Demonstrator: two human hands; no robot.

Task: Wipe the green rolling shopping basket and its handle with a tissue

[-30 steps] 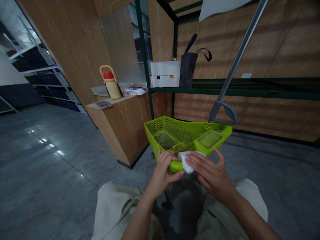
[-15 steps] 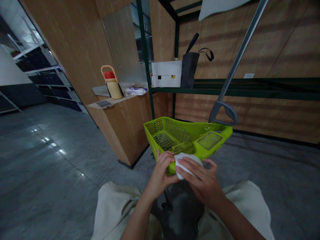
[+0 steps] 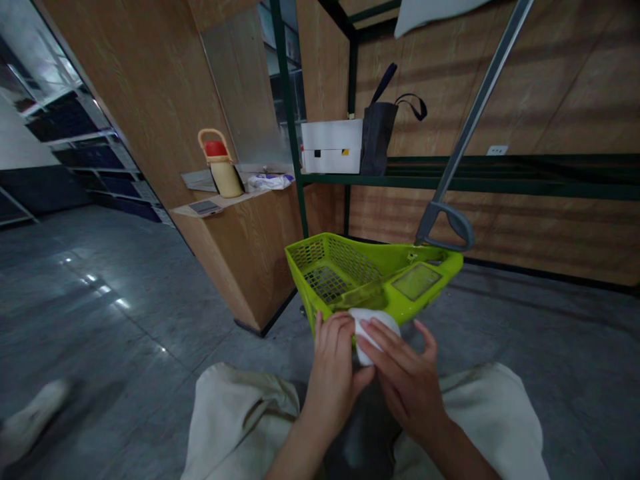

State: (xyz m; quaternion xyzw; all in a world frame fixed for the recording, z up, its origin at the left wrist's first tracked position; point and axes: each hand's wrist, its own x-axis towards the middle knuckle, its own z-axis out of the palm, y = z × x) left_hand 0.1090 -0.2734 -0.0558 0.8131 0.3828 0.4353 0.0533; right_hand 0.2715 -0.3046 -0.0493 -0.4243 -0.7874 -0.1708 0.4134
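Cloth [image 3: 367, 317] over basket [image 3: 397, 303] edge, floor [image 3: 165, 293] alongside

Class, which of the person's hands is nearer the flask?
Left. The left hand is at the basket's near edge, below and right of the flask in view; the right hand, on the cloth, is farther right.

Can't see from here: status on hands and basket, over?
Right hand holding white cloth against green basket, near edge. Left hand gripping same edge beside it. No obstruction visible.
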